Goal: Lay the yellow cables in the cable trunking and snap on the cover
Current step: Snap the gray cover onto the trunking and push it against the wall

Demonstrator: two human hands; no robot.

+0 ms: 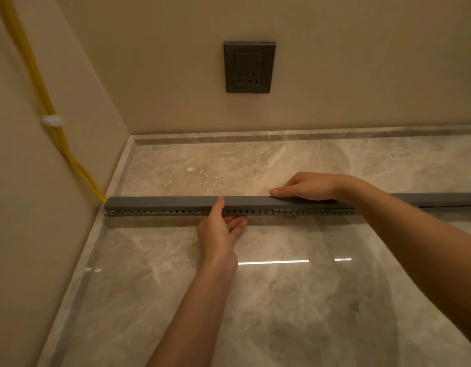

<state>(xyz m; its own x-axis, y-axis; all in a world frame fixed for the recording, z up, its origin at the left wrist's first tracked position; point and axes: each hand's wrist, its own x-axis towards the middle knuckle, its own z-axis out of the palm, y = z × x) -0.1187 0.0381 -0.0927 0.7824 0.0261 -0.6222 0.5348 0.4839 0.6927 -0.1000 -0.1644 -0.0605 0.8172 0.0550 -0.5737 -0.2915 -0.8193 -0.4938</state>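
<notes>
A long grey slotted cable trunking (160, 211) lies across the marble floor from the left wall toward the right. A grey cover (160, 200) sits along its top. Yellow cables (47, 107) run down the left wall, held by a white clip (52, 121), and enter the trunking's left end. My left hand (220, 229) grips the trunking near its middle, thumb on the cover, fingers under the front side. My right hand (306, 187) lies flat on the cover further right, pressing down. The cables inside the trunking are hidden.
A dark wall socket (249, 67) is set in the back wall above the floor. A marble skirting (282, 137) runs along the back wall and the left wall. The trunking continues out of view on the right (441, 198).
</notes>
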